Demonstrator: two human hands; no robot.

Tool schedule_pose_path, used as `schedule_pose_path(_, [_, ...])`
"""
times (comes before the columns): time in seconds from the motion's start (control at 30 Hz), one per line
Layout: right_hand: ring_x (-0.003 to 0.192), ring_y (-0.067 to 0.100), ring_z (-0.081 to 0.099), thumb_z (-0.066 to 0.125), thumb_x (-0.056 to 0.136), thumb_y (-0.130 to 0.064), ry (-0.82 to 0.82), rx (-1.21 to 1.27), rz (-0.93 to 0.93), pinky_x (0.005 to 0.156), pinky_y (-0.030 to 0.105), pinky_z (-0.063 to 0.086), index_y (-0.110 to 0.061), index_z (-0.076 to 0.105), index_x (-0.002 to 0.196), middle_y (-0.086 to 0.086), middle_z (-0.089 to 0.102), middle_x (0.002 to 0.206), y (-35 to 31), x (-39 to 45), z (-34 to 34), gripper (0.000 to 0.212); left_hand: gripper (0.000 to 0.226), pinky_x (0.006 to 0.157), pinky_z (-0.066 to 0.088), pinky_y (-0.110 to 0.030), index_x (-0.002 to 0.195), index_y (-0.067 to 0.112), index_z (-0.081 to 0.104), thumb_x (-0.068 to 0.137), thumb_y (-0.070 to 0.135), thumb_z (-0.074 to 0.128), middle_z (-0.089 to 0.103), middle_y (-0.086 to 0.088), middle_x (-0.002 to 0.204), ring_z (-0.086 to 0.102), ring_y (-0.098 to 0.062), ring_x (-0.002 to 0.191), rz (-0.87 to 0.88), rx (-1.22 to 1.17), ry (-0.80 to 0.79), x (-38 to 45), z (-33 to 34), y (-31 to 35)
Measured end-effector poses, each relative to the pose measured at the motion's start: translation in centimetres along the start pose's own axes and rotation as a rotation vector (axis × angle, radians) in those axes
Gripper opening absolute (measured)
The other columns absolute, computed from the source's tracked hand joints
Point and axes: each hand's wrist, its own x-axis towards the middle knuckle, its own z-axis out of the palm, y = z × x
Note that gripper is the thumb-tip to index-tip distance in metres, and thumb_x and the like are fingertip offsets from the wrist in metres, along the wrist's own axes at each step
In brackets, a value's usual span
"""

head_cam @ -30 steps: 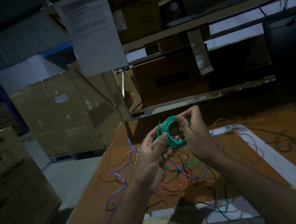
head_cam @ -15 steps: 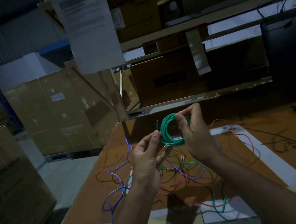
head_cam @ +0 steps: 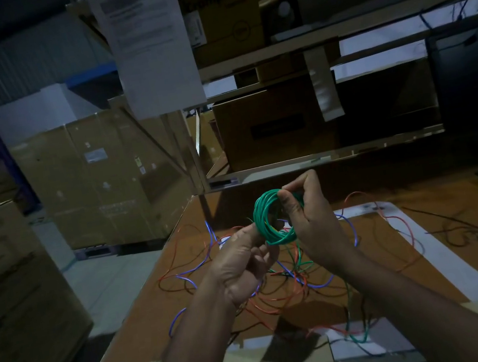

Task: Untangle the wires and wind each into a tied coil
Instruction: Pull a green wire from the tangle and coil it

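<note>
Since a moment ago, your left hand (head_cam: 244,261) is pinching the green coil (head_cam: 271,218) again at mid-frame while your right hand (head_cam: 309,216) is gripping it, likely tying off.

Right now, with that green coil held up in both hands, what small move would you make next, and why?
Probably wrap the loose green tail around the green coil to tie it. The right hand pinches the coil's top, the left hand pinches its lower edge, and the loops look gathered. A green strand trails down into the tangled wires on the table, so it may need freeing first.
</note>
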Motion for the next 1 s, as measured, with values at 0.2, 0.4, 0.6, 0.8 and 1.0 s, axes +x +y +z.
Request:
schedule_pose_path(0.2, [0.093,-0.004,0.06,0.046,0.102,-0.036,0.011,-0.062,-0.009,0.071,0.019,0.051,-0.019,0.044,0.109,-0.013,0.057,0.097,0.8,0.0,-0.3,0.019,0.046,0.083,0.052,-0.037,0.106,0.009,0.071,0.105,0.049,0.048,0.074,-0.009,0.095,0.07,-0.02,0.088,0.033,0.004,-0.145,-0.5,-0.6,0.0])
schedule_pose_path(0.4, [0.087,0.007,0.065,0.048,0.106,-0.03,-0.083,-0.152,0.002,0.07,0.041,0.058,-0.023,0.044,0.11,-0.009,0.061,0.094,1.5,-0.1,-0.7,0.009,0.034,0.084,0.055,-0.032,0.117,0.013,0.068,0.091,0.033,0.074,0.072,-0.005,0.109,0.068,-0.015,0.104,0.215,0.36,-0.149,0.1,-0.5,-0.8])
schedule_pose_path(0.6, [0.088,0.009,0.066,0.047,0.107,-0.032,-0.131,-0.091,0.043,0.069,0.037,0.059,-0.02,0.045,0.114,-0.006,0.062,0.098,1.3,-0.4,-1.0,0.014,0.051,0.08,0.059,-0.034,0.111,0.016,0.066,0.089,0.06,0.054,0.069,-0.003,0.093,0.069,-0.017,0.089,0.452,0.567,0.055,1.7,0.7,-2.1])
schedule_pose_path(0.8, [0.081,0.007,0.067,0.062,0.101,-0.014,-0.182,0.249,0.355,0.052,0.017,0.049,-0.016,0.053,0.117,0.013,0.066,0.113,2.2,-0.8,-3.2,0.018,0.056,0.072,0.048,-0.031,0.075,0.016,0.053,0.102,0.06,0.031,0.058,0.007,0.062,0.057,-0.008,0.061,0.491,0.558,0.054,2.5,1.5,-2.6])
schedule_pose_path(1.0, [0.071,0.011,0.059,0.058,0.103,-0.01,-0.091,0.502,0.515,0.042,0.017,0.039,-0.004,0.052,0.122,0.021,0.058,0.11,3.5,-0.5,-4.6,0.021,0.05,0.084,0.053,-0.041,0.077,0.017,0.058,0.106,0.054,0.038,0.064,0.005,0.066,0.065,-0.012,0.068,0.292,0.345,-0.043,3.8,2.9,-3.7])
